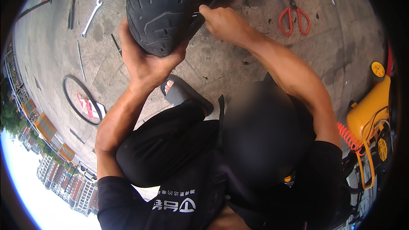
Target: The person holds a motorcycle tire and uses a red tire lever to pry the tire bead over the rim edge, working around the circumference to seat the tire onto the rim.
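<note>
A black treaded tyre (159,12) stands in front of me at the top of the head view, its upper part cut off by the frame. My left hand (147,68) cups its near end from below, with the thumb and fingers wrapped round both sides. On the tyre's right side, my right hand (228,24) is closed in a fist. A small bright metallic bit shows beside its fingers, too small to name. Shadow and blur hide the tyre's right edge and whatever the fist grips.
A wrench (91,19) lies on the paving left of the tyre, and red-handled scissors (294,20) lie to the right. A thin black ring (68,98) rests further left. At far right stands a yellow tank (370,106) with a red coiled hose (349,137). My sandalled foot (181,93) is below the tyre.
</note>
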Available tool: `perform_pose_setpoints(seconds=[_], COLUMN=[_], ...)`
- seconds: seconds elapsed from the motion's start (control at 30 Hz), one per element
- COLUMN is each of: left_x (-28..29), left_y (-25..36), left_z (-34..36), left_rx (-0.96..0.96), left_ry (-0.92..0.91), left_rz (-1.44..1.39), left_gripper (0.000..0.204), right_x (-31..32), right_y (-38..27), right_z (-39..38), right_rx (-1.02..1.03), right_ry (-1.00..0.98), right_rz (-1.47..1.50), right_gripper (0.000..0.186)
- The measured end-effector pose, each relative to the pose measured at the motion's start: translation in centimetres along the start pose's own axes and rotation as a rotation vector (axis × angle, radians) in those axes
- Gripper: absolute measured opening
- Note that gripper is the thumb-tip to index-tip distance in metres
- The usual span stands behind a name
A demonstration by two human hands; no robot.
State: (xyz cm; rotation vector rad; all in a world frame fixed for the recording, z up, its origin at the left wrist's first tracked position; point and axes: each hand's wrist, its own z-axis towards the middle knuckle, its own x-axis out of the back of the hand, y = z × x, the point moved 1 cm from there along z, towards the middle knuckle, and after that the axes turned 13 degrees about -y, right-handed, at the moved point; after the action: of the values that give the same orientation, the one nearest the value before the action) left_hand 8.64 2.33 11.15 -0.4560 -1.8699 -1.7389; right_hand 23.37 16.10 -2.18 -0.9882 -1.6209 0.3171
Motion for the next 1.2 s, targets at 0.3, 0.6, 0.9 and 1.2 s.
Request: perform_pose_setpoints(seconds=[0.3, 0.6, 0.9, 1.2], left_x=[-0.1, 0.0, 0.2, 1.1], left_y=[0.1, -0.3, -0.4, -0.7], left_z=[0.0, -0.5, 0.4, 1.0], left_rx=[0.018, 0.144, 0.182, 0.149], left_ry=[0.051, 0.085, 0.147, 0.151], left_rz=[0.017, -0.155, -0.231, -0.185], left_gripper=[0.082, 0.092, 0.093, 0.086], right_x=[-1.2, -3.6, -6.2, -4.9], right_y=[-0.1, 0.6, -0.4, 0.5], right_z=[-0.4, -1.2, -2.1, -0.7], right_rx=[0.012, -0.005, -0.078, -0.142], right_ry=[0.008, 0.123, 0.157, 0.110], right_rz=[0.110, 0.309, 0.465, 0.463], right_gripper=[0.012, 0.016, 0.017, 0.016])
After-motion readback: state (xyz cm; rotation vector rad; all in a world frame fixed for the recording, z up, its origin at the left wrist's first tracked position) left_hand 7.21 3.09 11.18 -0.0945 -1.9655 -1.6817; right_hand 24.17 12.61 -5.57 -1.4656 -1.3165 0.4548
